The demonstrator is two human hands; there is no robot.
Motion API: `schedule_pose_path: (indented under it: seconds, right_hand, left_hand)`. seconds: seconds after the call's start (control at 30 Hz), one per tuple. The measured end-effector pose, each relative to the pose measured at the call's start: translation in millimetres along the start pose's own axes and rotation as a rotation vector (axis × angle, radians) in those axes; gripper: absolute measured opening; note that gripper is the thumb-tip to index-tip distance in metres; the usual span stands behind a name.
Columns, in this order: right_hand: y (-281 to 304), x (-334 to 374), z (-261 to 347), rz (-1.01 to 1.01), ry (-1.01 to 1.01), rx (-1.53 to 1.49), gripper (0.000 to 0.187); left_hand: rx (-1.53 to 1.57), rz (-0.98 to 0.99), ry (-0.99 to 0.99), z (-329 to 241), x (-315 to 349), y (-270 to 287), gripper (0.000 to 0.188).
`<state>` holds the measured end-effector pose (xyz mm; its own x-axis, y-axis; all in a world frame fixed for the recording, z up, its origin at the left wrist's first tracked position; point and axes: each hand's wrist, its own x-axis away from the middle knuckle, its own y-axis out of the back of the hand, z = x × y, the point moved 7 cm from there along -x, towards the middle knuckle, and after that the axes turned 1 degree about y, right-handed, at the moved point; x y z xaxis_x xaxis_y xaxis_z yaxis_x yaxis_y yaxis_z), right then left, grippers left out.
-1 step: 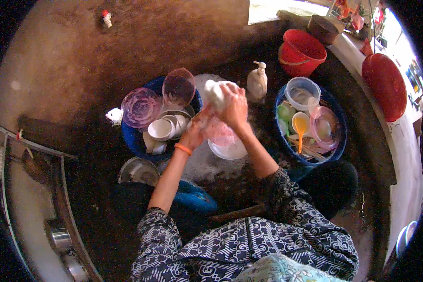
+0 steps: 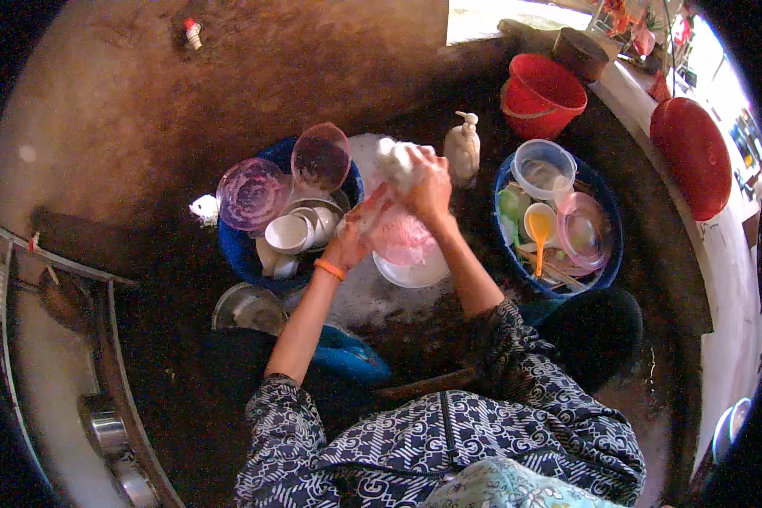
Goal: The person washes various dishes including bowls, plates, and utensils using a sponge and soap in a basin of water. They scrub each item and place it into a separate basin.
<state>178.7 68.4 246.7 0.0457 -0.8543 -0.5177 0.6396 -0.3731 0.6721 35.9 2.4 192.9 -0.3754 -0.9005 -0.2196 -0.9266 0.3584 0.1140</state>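
Near the middle of the frame, the right hand [image 2: 429,193] is curled over a white sudsy lump [image 2: 400,162], probably a scrubbing pad under lather, its fingers bent around the near side of it. The left hand [image 2: 352,237], just left of centre, has its fingers stretched out and slightly blurred beside a translucent pink plastic bowl [image 2: 405,240]; whether they truly grip that bowl I cannot tell. The pink bowl sits at centre, above a white bowl [image 2: 420,273] whose lower rim shows beneath it, with foam spread on the dark floor around them. The step in hand looks like soaping and scrubbing, and the next move would seem to call for a steady hold on the bowl's rim with the left hand while the pad works over its surface, since wet plastic is likely slippery. Left of centre, a blue tub [image 2: 232,258] holds white bowls [image 2: 289,234] and pink plastic pieces; at right, another blue tub [image 2: 605,273] holds an orange spoon [image 2: 540,241] among containers, and a pump bottle [image 2: 461,154] stands upper centre
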Motion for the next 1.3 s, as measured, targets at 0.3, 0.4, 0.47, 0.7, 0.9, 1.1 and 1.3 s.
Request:
schedule_pose_path:
  seconds: [0.3,0.4,0.47,0.7,0.9,1.1,1.3]
  right_hand:
    - [-27.6,27.8,-107.0,0.141,-0.51,-0.131,0.044]
    - [-31.9,58.4,-57.9,0.015,-0.23,-0.313,0.055]
    - [-32.8,60.2,-28.2,0.037,-0.049,-0.147,0.059]
    - [-2.1,3.0,-69.2,-0.15,-0.173,-0.283,0.036]
    - [-33.4,44.1,-107.2,0.045,-0.612,-0.363,0.05]
    - [-50.5,73.8,-4.0,0.086,-0.053,-0.178,0.045]
    - [-20.8,29.5,14.1,-0.088,0.184,-0.002,0.054]
  left_hand:
    - [0.904,-0.132,0.042,-0.1,-22.7,12.7,0.058]
    - [0.985,-0.21,0.082,13.1,-27.2,20.4,0.058]
    - [0.814,-0.157,0.126,17.7,-26.0,19.8,0.055]
    - [0.829,-0.054,0.062,5.2,-14.9,4.0,0.058]
    - [1.019,-0.122,0.061,-0.1,-22.5,12.1,0.059]
    - [0.908,-0.255,0.157,33.3,-24.1,26.1,0.052]
    - [0.487,-0.207,0.359,63.6,0.7,24.5,0.055]
